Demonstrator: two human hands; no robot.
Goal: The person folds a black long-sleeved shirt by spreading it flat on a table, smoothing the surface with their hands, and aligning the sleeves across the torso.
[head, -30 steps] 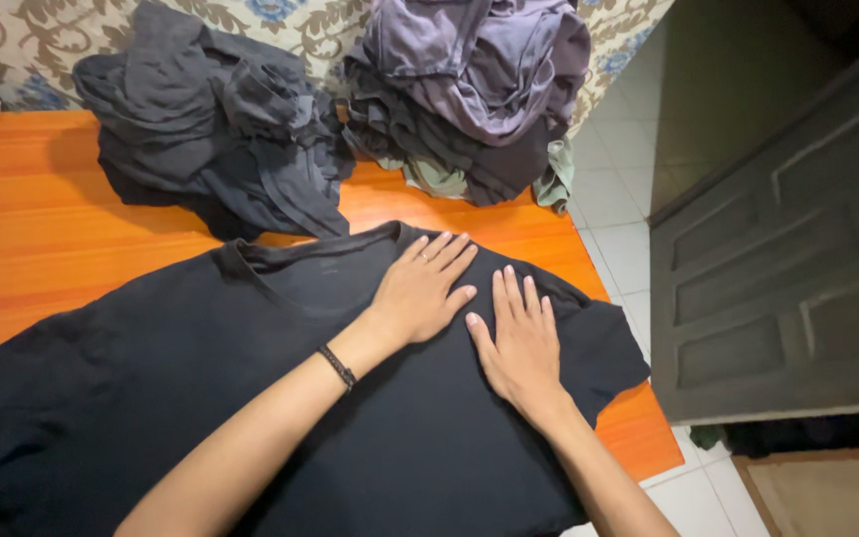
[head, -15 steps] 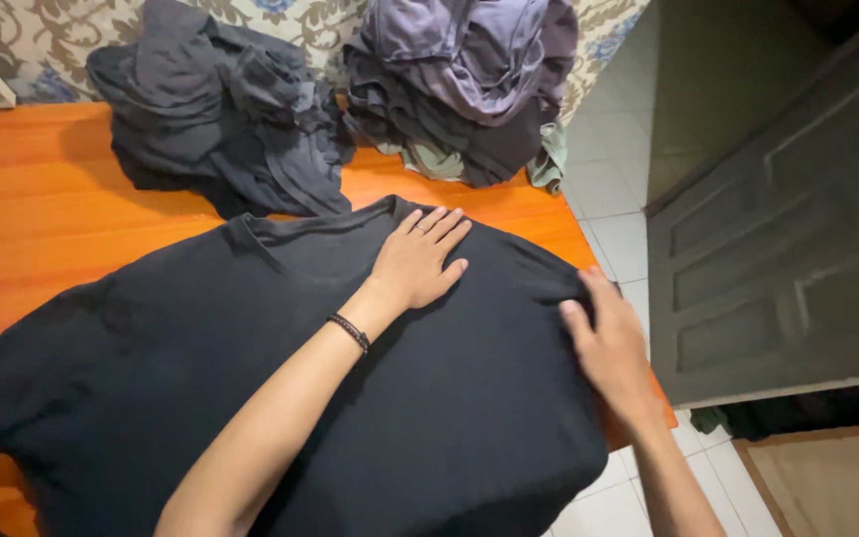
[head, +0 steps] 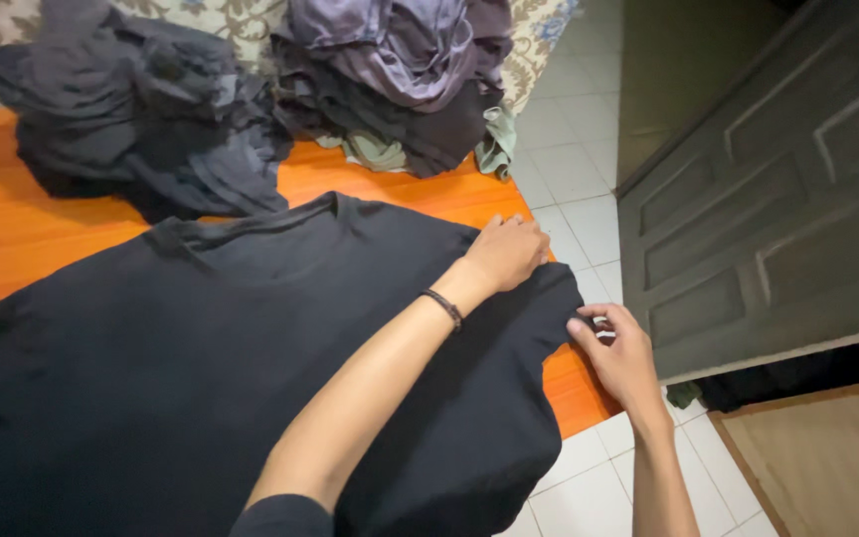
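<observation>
Head view shows a black T-shirt [head: 201, 368] spread flat and mostly smooth over an orange table [head: 32, 224], its sleeve reaching the table's edge. Left hand [head: 507, 254] is clenched on the sleeve's upper edge, while right hand [head: 620, 350] pinches the sleeve's end between fingers [head: 589, 333] and thumb.

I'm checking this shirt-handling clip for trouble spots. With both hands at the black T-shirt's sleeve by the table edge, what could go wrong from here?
1. The black T-shirt already drapes over the orange table edge at the bottom; tugging the sleeve could slide more of it toward the tiled floor.
2. The left hand and right hand bunch the sleeve, which may set creases.
3. The dark clothes pile lies close behind the collar and could snag.
</observation>
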